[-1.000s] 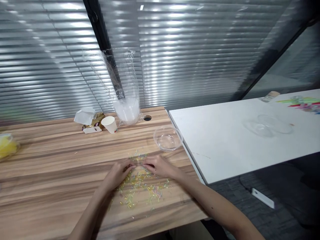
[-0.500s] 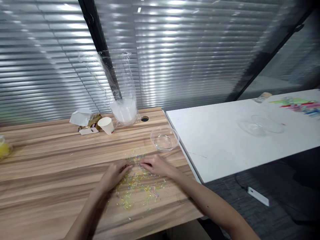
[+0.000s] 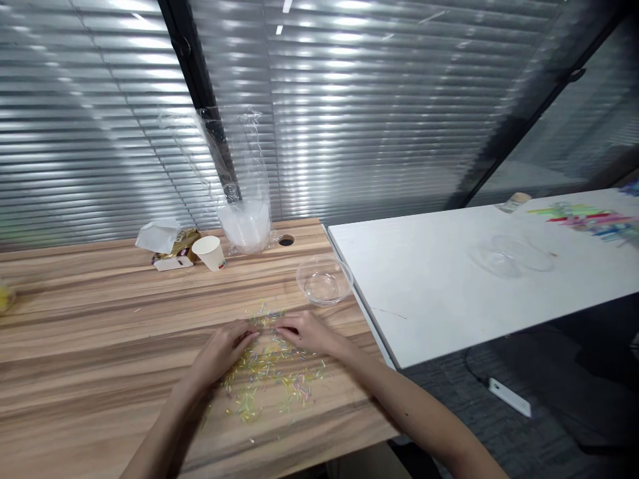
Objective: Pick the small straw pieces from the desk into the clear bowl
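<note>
Many small, thin, colourful pieces [image 3: 262, 362], mostly yellow with some pink and blue, lie scattered on the wood-grain table. Above their far part, my left hand [image 3: 227, 346] is closed, thumb and fingertips pinched together. Facing it from the right, my right hand [image 3: 307, 331] is closed in a similar pinch, a small gap between the two. Anything between the fingertips is too small to make out. Just beyond my right hand stands a clear plastic bowl [image 3: 324, 283], whose inside shows no clear contents.
At the back are a tissue pack [image 3: 174, 249], a paper cup [image 3: 208, 253] and stacked clear bowls in a plastic bag [image 3: 247, 223], beside a cable hole [image 3: 286, 240]. A white table [image 3: 424, 293] adjoins on the right, bearing clear lids [image 3: 499, 256], a jar [image 3: 514, 201] and colourful strips [image 3: 594, 219].
The view has shifted slightly, so the tables and objects sit a little further left. Both hands keep nearly the same pinched pose over the pieces.
</note>
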### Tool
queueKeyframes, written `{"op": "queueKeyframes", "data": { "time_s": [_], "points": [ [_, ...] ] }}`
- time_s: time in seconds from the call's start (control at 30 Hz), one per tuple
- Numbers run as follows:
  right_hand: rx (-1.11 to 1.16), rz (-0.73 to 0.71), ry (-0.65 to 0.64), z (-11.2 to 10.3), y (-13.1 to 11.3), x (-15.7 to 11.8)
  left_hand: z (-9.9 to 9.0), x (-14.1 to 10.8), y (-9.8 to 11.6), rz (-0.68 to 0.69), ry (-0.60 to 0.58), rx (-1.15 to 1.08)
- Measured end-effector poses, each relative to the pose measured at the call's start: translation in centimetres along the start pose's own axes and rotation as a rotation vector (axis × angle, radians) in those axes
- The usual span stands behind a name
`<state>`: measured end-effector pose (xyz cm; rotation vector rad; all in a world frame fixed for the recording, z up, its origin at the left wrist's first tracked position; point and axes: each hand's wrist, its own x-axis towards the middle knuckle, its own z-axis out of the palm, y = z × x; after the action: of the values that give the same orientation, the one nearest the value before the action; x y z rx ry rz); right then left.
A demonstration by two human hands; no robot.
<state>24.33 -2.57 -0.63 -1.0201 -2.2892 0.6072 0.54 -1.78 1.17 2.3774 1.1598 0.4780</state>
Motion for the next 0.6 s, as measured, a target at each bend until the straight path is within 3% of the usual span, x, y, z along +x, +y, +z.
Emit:
{"op": "queueKeyframes", "data": {
  "time_s": [0.6],
  "points": [
    [0.018,0.046,0.029,0.15,0.85,-0.19,-0.19,-0.02,-0.34,-0.002,0.010,0.141]
  ]
}}
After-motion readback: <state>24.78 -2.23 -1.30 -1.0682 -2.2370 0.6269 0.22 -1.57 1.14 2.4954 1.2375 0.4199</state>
